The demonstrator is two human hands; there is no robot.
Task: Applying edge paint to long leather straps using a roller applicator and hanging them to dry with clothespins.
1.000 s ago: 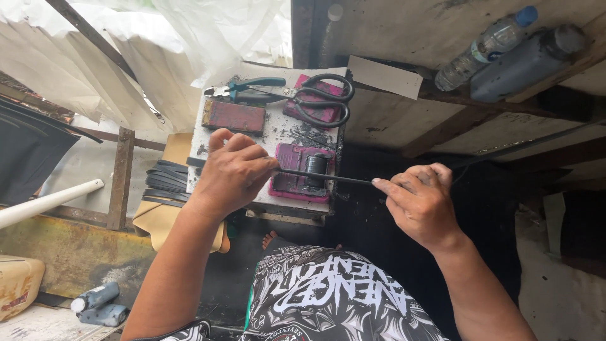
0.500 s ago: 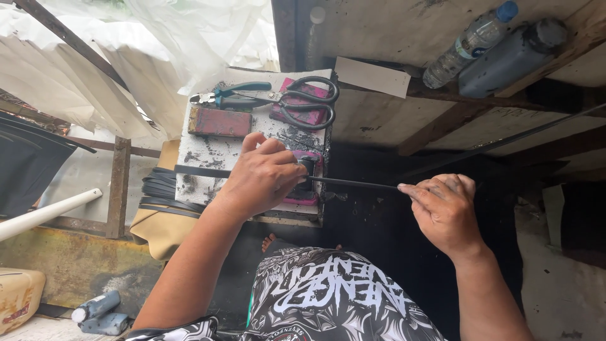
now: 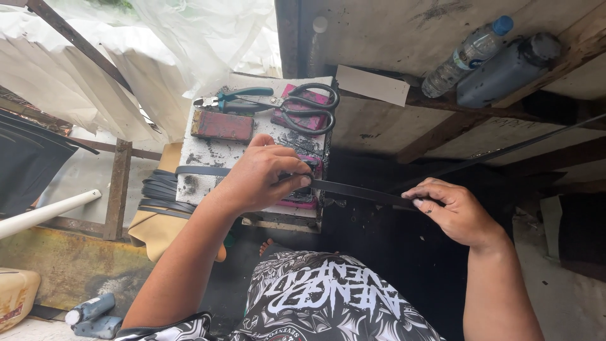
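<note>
A narrow black strap (image 3: 360,191) runs from a stained white work block (image 3: 208,155) out to the right. My left hand (image 3: 262,177) presses down on the strap at the block's near right corner, over a pink pad (image 3: 302,201). My right hand (image 3: 451,211) pinches the strap's free stretch to the right of the block and holds it taut. More of the same strap (image 3: 201,170) lies across the block to the left of my left hand.
Black scissors (image 3: 306,108), green-handled pliers (image 3: 237,98) and a dark red block (image 3: 222,126) lie on the far part of the work block. A coil of black strap (image 3: 161,192) hangs at its left. A clear bottle (image 3: 467,55) and a dark bottle (image 3: 508,68) rest on a wooden shelf.
My left hand has shifted right along the block and now covers the pink pad. My right hand has drawn farther right along the strap.
</note>
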